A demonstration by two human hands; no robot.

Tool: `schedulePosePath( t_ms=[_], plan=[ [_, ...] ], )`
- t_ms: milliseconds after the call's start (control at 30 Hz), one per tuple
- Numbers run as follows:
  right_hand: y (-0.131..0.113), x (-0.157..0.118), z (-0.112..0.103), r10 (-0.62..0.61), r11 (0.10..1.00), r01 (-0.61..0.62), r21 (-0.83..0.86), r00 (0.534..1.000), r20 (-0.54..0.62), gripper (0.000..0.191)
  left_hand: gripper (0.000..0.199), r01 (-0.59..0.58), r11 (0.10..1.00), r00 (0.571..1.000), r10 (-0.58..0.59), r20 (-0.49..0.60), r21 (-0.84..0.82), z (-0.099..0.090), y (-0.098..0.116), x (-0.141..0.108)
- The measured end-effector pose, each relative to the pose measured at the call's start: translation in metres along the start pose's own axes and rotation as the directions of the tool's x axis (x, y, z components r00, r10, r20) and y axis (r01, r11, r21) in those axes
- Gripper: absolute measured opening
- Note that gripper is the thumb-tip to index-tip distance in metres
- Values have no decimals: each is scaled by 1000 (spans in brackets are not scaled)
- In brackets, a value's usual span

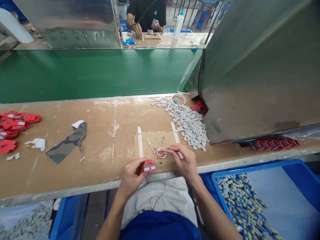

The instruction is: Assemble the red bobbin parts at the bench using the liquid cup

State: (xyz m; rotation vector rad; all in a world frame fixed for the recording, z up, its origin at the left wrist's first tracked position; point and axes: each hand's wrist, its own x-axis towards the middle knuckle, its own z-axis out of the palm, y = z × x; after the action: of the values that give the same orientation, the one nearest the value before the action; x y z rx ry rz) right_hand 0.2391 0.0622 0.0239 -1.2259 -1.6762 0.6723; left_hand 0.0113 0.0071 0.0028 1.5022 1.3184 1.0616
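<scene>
Thumb and fingers of the left hand close on a red-and-grey piece at lower center, gripping its left side, its two pale panels facing the wearer. Opposite, the right hand pinches a thin stick between thumb and fingertips, the shaft reaching over a small round dish of amber-looking contents. The piece appears to be light, stiff, smooth plastic, likely to sit securely when held by its side edges, fingers off the panels, though any wetness could make it slick. The stick looks nearly weightless and easy to snap, best held lightly toward the end away from the dish.

Beneath them, a cardboard sheet lies on the workbench between pale strips, a second stick lying left of the dish. Right of center, small grey tiles spread in a heap beside a tape roll. A camouflage-patterned strip rests at center left; more red pieces crowd the far left edge. At lower right, a blue tray holds blue, yellow and grey parts. Across a green surface, a co-worker in black handles small items at top center, near a white bottle.
</scene>
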Motion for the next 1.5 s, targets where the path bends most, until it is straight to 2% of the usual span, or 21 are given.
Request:
schedulePosePath(
  t_ms=[133,300,400,500,667,933,1167,1300,1400,1500],
  plan=[
    [3,-8,5,106,992,-102,77,993,-52,20,19,1,1000,1000,-1,8,-4,-1,2,2],
    [7,-16,4,313,934,-292,207,947,-73,34,15,-15,999,999,14,30,33,-2,8,4],
    [0,-19,4,349,906,-311,288,933,-88,35,13,-45,997,999,43,33,67,-1,10,5],
    [-14,-24,6,296,921,-268,283,954,-57,29,10,-69,992,997,66,40,106,0,10,5],
    [-35,-29,15,129,968,-134,212,991,41,19,9,-74,989,996,67,58,131,0,11,4],
    [-38,-27,20,17,988,-35,147,992,125,18,9,-81,990,995,74,64,119,1,12,4],
    [-37,-29,20,-20,995,10,98,995,94,15,8,-92,990,994,84,71,110,1,10,4],
    [-39,-28,20,-24,986,12,165,997,72,14,9,-95,991,995,90,51,99,1,10,4],
    [-35,-24,9,-5,988,6,153,1000,-4,11,9,-91,989,995,86,41,117,1,10,4],
    [-26,-20,-2,-7,998,14,57,993,-118,12,8,-88,988,996,84,39,124,0,9,3]
  ],
)
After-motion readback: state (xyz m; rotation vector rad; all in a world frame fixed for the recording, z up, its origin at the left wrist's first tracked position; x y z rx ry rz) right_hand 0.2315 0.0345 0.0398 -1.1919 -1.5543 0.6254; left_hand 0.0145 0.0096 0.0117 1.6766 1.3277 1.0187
